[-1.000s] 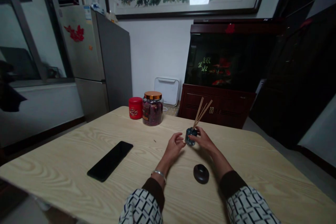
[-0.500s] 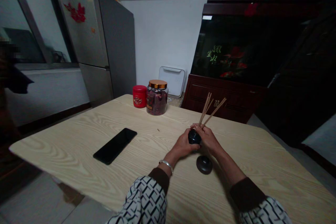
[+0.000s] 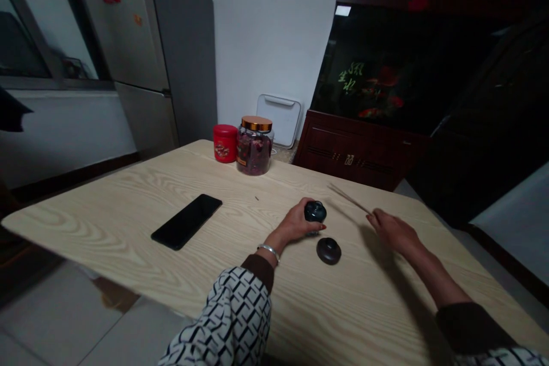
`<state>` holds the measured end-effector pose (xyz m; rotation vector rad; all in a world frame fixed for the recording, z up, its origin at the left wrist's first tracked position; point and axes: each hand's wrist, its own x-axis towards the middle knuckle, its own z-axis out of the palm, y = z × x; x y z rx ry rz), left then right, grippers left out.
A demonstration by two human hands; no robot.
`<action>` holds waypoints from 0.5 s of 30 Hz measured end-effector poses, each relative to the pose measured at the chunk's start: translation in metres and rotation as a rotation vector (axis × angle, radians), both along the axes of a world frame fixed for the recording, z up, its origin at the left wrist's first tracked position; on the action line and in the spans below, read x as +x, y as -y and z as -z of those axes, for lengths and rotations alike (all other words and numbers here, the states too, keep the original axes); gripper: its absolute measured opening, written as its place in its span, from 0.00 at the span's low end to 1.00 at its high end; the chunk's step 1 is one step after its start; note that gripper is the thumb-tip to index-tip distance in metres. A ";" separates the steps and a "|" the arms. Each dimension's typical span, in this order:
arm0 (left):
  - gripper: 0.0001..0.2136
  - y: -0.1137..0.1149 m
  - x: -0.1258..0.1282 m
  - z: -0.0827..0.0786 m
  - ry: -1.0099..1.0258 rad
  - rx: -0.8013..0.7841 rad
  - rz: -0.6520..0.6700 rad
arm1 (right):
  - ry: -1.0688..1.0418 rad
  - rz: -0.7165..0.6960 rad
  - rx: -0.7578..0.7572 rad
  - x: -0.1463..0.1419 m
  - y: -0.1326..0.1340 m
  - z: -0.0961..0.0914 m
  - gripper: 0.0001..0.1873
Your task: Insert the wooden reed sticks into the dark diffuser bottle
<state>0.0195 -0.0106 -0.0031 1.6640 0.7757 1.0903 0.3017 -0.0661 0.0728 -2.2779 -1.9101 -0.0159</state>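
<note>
My left hand is wrapped round a small dark glass bottle that stands upright at the middle right of the table. To the right, my right hand is closed on a thin bundle of reed sticks, held up away from the bottle and pointing left. How many sticks there are I cannot make out. A round dark brown cap with a knob lies on the table just below the bottle, touched by neither hand.
A black phone lies flat on the wooden table to the left. Toward the far edge stand a red canister and a jar with a copper lid. A tiny brown bit lies mid-table. Behind are a fridge and an aquarium cabinet.
My right hand has drawn the reed sticks out of the bottle and moved right with them. My left hand keeps hold of the bottle. The view has tilted down slightly.
</note>
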 end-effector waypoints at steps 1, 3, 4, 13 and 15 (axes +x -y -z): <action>0.34 0.000 0.000 0.000 -0.003 0.001 0.002 | 0.039 -0.006 -0.054 -0.001 0.011 0.017 0.16; 0.34 0.000 -0.001 0.000 -0.011 -0.001 0.011 | 0.077 -0.039 -0.074 -0.006 0.028 0.044 0.17; 0.34 0.000 -0.001 0.000 -0.011 -0.001 0.018 | 0.097 -0.061 -0.058 -0.010 0.033 0.053 0.17; 0.36 -0.005 -0.001 0.006 -0.021 0.011 0.027 | -0.079 -0.296 -0.020 -0.052 0.043 0.014 0.25; 0.36 -0.004 -0.001 0.005 -0.019 0.007 0.035 | -0.167 -0.440 -0.135 -0.073 0.044 0.004 0.30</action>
